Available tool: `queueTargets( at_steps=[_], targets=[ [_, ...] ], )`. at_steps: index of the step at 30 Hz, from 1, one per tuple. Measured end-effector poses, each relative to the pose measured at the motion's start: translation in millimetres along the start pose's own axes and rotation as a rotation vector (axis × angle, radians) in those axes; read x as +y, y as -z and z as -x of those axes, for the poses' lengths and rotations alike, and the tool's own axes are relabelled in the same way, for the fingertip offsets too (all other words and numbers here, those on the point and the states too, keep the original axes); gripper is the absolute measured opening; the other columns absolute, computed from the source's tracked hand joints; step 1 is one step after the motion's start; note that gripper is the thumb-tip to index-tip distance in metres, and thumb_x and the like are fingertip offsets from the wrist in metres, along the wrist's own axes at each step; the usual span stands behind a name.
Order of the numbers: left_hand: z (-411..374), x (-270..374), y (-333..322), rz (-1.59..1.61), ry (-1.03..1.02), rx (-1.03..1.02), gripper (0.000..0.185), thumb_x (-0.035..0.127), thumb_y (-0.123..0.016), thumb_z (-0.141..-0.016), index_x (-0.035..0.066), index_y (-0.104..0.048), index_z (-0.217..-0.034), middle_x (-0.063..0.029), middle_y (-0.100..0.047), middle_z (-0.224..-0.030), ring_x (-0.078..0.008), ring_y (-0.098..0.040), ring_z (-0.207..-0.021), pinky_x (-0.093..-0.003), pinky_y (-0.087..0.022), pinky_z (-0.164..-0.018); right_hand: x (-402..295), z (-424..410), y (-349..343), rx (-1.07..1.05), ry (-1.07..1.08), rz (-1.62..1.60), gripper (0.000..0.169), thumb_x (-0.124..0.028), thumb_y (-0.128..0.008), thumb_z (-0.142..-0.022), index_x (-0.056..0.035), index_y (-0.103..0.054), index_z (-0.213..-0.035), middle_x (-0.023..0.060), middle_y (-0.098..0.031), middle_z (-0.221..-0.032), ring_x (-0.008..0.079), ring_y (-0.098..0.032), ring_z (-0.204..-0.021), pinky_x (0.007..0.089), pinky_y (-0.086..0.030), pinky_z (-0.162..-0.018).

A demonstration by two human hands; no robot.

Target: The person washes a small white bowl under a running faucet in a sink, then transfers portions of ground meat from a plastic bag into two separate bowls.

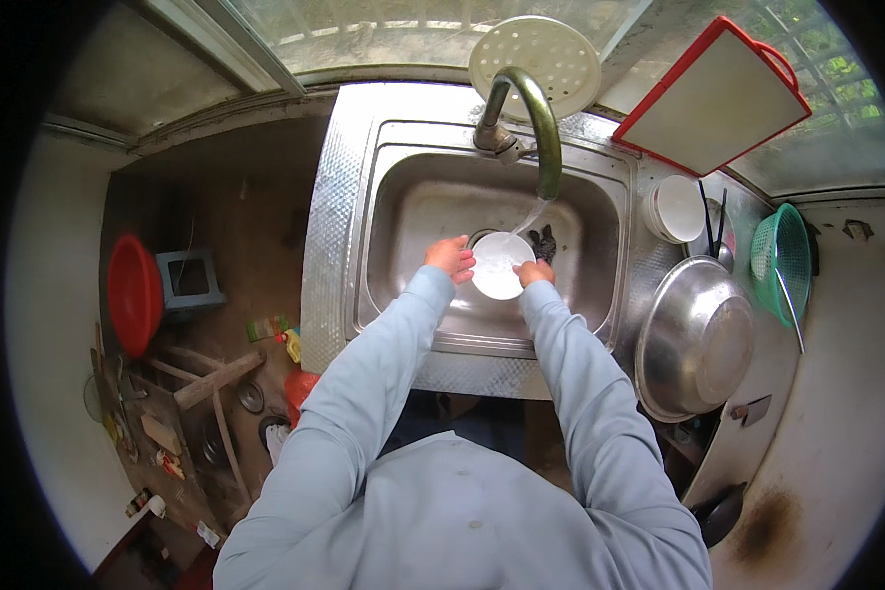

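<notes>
A white bowl sits low in the stainless steel sink, with water in it. From the curved faucet, a stream of water runs into the bowl's upper edge. My right hand grips the right rim, thumb over the edge. At the opposite side, my left hand has its fingers apart beside the rim; whether the fingertips touch it is unclear. A dark, crumpled scrubber or cloth lies behind the bowl. Part of the drain shows past the bowl's rim.
Right of the sink are stacked white bowls, an overturned metal basin and a green colander. A red-edged cutting board and a perforated round plate lean behind. A red basin stands at far left.
</notes>
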State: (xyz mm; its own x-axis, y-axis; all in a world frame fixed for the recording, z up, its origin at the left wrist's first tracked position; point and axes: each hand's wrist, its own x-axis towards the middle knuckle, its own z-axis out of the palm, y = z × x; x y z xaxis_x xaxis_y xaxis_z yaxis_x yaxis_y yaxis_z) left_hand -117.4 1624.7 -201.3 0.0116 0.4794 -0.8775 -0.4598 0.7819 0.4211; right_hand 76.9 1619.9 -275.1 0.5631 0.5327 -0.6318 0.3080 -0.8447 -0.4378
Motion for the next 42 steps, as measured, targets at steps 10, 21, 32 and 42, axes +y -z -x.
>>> queueTargets(
  at_steps=[10, 21, 32, 42],
  targets=[
    [19, 26, -74, 0.294, -0.211, -0.342, 0.035, 0.034, -0.059, -0.092, 0.001, -0.056, -0.106, -0.0080, -0.064, -0.094, -0.0182, -0.062, -0.085, -0.0352, -0.052, -0.075, -104, 81, 50, -0.743, 0.017, -1.362, 0.025, -0.017, -0.047, -0.094, -0.0033, -0.061, -0.109, 0.0111, -0.063, -0.097, 0.0206, -0.060, -0.085, 0.0313, -0.050, -0.068],
    [38, 29, -81, 0.647, -0.120, -0.796, 0.029, 0.035, -0.049, -0.096, 0.008, -0.060, -0.093, -0.0146, -0.066, -0.096, -0.0277, -0.065, -0.080, -0.0435, -0.055, -0.076, -112, 63, 32, -0.861, 0.316, -1.187, 0.021, -0.023, -0.052, -0.094, -0.0045, -0.057, -0.101, 0.0032, -0.060, -0.076, 0.0206, -0.058, -0.064, 0.0314, -0.048, -0.057],
    [34, 24, -84, 0.097, -0.298, -0.404, 0.026, 0.014, -0.062, -0.089, -0.001, -0.054, -0.109, -0.0137, -0.062, -0.102, -0.0243, -0.062, -0.093, -0.0376, -0.052, -0.082, -88, 96, 62, 0.005, 1.594, 0.596, 0.058, -0.014, -0.059, -0.082, -0.0053, -0.045, -0.137, 0.0146, -0.041, -0.143, 0.0290, -0.045, -0.127, 0.0349, -0.033, -0.107],
    [69, 22, -102, 0.935, -0.112, -0.734, 0.031, 0.024, -0.035, -0.101, -0.002, -0.047, -0.114, -0.0209, -0.048, -0.127, -0.0398, -0.044, -0.122, -0.0492, -0.033, -0.110, -107, 69, 61, -0.460, 0.550, -1.024, 0.033, -0.006, -0.053, -0.087, 0.0009, -0.055, -0.119, 0.0209, -0.058, -0.112, 0.0357, -0.057, -0.101, 0.0449, -0.044, -0.095]
  ],
)
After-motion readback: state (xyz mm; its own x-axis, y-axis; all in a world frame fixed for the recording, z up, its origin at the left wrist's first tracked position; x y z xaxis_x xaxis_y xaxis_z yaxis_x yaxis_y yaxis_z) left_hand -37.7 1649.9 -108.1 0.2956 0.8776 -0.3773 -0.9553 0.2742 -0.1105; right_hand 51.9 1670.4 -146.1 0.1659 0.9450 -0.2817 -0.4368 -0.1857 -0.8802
